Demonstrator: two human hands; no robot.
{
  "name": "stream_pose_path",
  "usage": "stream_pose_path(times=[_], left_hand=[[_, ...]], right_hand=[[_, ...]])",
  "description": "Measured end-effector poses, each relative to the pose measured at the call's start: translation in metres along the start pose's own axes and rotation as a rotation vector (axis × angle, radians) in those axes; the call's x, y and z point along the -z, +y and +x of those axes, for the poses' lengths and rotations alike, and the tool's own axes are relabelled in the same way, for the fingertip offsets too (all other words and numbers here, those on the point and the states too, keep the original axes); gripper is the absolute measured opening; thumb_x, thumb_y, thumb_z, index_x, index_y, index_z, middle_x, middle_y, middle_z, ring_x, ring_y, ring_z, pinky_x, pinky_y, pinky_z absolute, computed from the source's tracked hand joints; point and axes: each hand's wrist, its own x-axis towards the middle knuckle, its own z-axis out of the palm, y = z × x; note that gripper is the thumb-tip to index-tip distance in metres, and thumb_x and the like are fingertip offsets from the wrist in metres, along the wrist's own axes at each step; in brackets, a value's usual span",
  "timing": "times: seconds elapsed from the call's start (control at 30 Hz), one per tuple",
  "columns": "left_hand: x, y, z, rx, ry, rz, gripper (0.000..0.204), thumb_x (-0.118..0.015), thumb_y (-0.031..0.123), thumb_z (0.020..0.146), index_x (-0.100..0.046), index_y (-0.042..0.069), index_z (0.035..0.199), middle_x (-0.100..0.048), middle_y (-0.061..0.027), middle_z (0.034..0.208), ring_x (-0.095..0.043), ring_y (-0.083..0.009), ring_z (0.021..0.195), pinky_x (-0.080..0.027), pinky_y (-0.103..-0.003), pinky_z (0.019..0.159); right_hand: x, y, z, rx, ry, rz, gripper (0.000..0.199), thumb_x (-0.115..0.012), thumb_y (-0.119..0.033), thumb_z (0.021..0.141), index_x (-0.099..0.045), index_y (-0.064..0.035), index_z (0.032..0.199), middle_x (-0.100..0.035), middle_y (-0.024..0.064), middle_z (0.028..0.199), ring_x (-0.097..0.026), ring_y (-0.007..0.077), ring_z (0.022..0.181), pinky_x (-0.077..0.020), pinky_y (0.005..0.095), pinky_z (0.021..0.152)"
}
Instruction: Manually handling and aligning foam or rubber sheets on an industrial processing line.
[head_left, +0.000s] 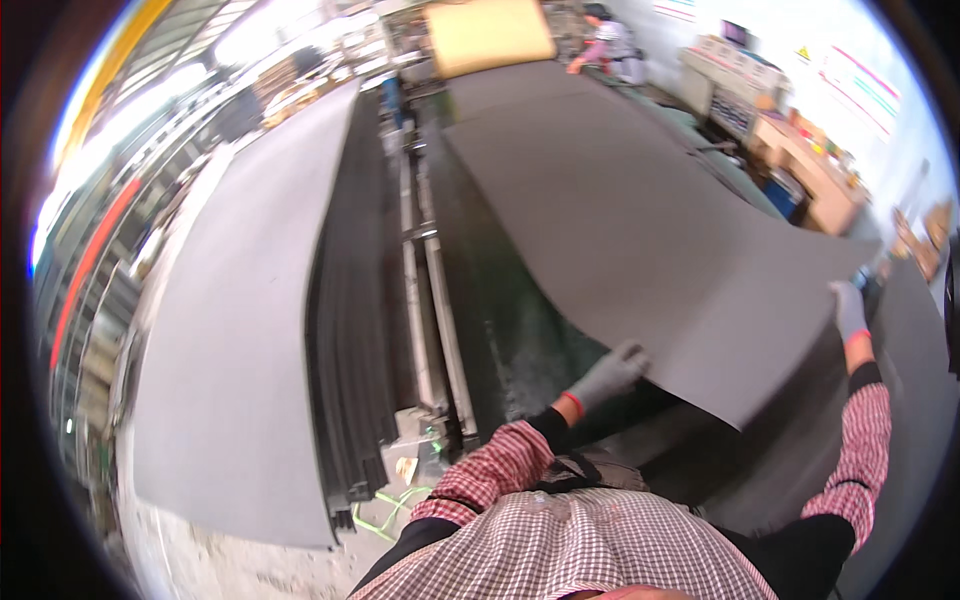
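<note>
The large grey sheet (640,210) was the biggest thing before me; it stretched from the far end of the work area to my two hands, and its near part was lifted and bent. On my left there lay a thick stack of similar sheets (230,320), and a dark green surface (500,310) showed between the two. Far ahead was a yellow panel (490,35), and beside it another person (615,45) had a hand near the sheet's far right edge. Smallest were my gloved hands: the fingers of my left hand (608,376) were closed on the left edge, and those of my right hand (850,310) were grasping near the right corner. I judged that uneven pulling could twist or crease the sheet, and that a slipping glove could let the loose near corner drop and drag.
</note>
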Motion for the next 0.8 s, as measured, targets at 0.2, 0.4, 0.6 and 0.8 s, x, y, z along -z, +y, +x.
stream_pose_path(times=[0.2, 0.4, 0.6, 0.8], left_hand=[[0.056, 0.180, -0.171, -0.075, -0.081, -0.065, 0.046, -0.053, 0.017, 0.090, -0.041, -0.002, 0.130, -0.056, -0.0143, 0.117, -0.055, -0.0196, 0.105, -0.043, -0.030, 0.091], [0.077, 0.244, -0.375, -0.645, 0.832, 0.349, 0.040, -0.072, 0.020, 0.070, -0.055, -0.002, 0.099, -0.060, -0.0161, 0.083, -0.059, -0.0227, 0.071, -0.049, -0.037, 0.061], [0.073, 0.259, -0.433, -0.180, 0.887, 0.941, 0.054, -0.059, 0.033, 0.083, -0.048, -0.002, 0.122, -0.055, -0.0199, 0.109, -0.056, -0.0321, 0.093, -0.044, -0.039, 0.084], [0.109, 0.281, -0.423, 0.142, 0.711, 1.191, 0.078, -0.072, 0.039, 0.068, -0.042, 0.000, 0.129, -0.046, -0.0195, 0.125, -0.050, -0.0357, 0.105, -0.040, -0.042, 0.092]], right_hand=[[0.033, 0.100, 0.043, -0.326, 0.112, 0.589, 0.040, -0.053, -0.015, 0.081, -0.052, 0.0080, 0.113, -0.056, 0.0095, 0.106, -0.053, 0.0202, 0.093, -0.0422, 0.0307, 0.085], [0.050, 0.107, 0.052, -0.270, 0.101, 0.254, 0.032, -0.058, -0.012, 0.079, -0.057, 0.0063, 0.106, -0.058, 0.0059, 0.101, -0.053, 0.0172, 0.087, -0.0447, 0.0296, 0.081], [0.041, 0.093, 0.057, -0.515, 0.235, 0.316, 0.033, -0.061, -0.019, 0.077, -0.063, 0.0076, 0.095, -0.065, 0.0089, 0.091, -0.058, 0.0177, 0.082, -0.0454, 0.0313, 0.075], [0.037, 0.058, 0.051, -0.555, 0.289, -0.147, 0.043, -0.059, -0.033, 0.074, -0.063, 0.0069, 0.091, -0.066, 0.0194, 0.089, -0.062, 0.0285, 0.086, -0.0452, 0.0373, 0.074]])
